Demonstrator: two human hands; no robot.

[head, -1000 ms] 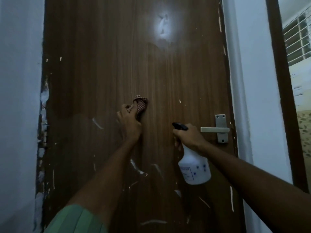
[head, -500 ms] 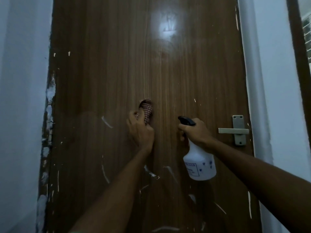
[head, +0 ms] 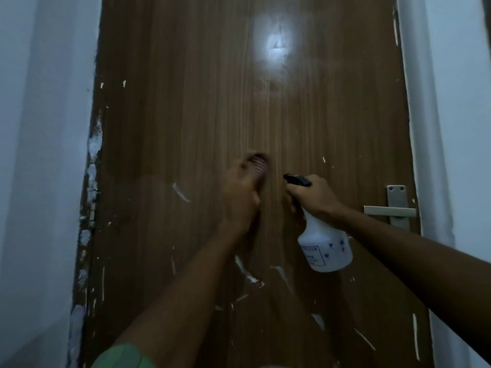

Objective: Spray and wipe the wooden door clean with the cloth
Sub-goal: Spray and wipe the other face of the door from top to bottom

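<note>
The brown wooden door (head: 202,110) fills the middle of the view, flecked with white paint marks low down. My left hand (head: 239,197), blurred by motion, presses a checked cloth (head: 259,164) against the door at mid height. Just to its right my right hand (head: 314,196) grips the neck of a white spray bottle (head: 325,247) with a black nozzle pointing left at the door. The bottle hangs below my fist, close to the door.
A metal lever handle (head: 389,211) sits at the door's right edge, right of the bottle. Pale walls (head: 45,155) flank the door on both sides. The left door edge shows chipped white paint. A bright light reflection glows high on the door.
My left hand with the cloth has slid rightward across the door, closer to the bottle, and is now motion-blurred. My right hand keeps the bottle in much the same place.
</note>
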